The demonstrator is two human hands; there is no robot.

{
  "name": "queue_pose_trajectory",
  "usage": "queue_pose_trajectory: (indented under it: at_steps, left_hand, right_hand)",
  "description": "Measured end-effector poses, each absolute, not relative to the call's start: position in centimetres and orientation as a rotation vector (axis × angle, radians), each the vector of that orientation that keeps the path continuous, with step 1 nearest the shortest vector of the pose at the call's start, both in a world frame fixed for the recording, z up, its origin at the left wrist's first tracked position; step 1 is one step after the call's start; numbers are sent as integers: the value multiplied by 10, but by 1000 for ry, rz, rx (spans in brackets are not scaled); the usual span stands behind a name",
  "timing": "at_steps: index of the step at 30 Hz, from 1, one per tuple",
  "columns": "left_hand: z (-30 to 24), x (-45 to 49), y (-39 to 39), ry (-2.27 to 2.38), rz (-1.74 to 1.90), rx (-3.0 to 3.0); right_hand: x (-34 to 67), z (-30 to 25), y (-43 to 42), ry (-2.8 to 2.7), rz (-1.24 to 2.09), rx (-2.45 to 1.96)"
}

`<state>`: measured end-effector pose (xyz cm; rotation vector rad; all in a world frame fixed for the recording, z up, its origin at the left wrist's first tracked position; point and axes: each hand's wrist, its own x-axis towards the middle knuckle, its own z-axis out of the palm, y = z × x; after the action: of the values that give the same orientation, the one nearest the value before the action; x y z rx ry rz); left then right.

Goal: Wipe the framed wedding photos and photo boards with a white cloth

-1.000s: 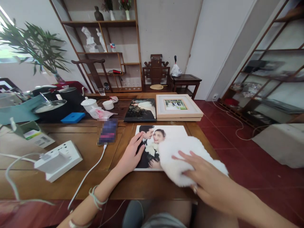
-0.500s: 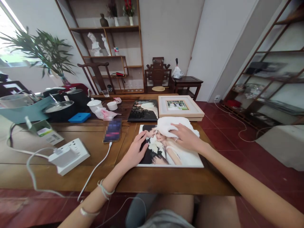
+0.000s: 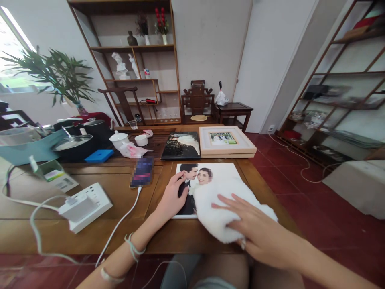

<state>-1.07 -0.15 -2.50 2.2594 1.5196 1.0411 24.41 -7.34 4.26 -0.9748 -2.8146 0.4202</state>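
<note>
A large unframed wedding photo print [image 3: 222,170] lies flat on the wooden table [image 3: 120,224] in front of me. My left hand [image 3: 171,196] rests on the print's left edge with fingers stretched out, pressing it down. My right hand [image 3: 249,230] lies flat, fingers spread, on a fluffy white cloth [image 3: 216,204] that covers the near right part of the print.
Behind the print lie a dark wedding photo [image 3: 181,146] and a pale framed photo [image 3: 226,140]. A phone [image 3: 142,171] with a white cable sits left of the print. A white power strip [image 3: 86,205], pots [image 3: 72,142], cups and a blue box [image 3: 99,155] fill the table's left.
My right hand has drawn the white cloth from the far top of the print back toward me, over its near right part. My left hand has stayed on the left edge.
</note>
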Motion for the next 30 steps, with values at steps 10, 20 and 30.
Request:
queue_pose_trajectory:
  at_steps: [10,20,30]
  left_hand:
    - [-22,-8,5,1532,1045,2183]
    - [-29,-11,13,1519,992,2216]
    - [-32,-14,15,1462,963,2268]
  right_hand:
    - [215,21,46,-2614,102,-1034]
    - [219,28,-31,-2788,255,-998]
    - [218,23,-8,-2709,255,-1017]
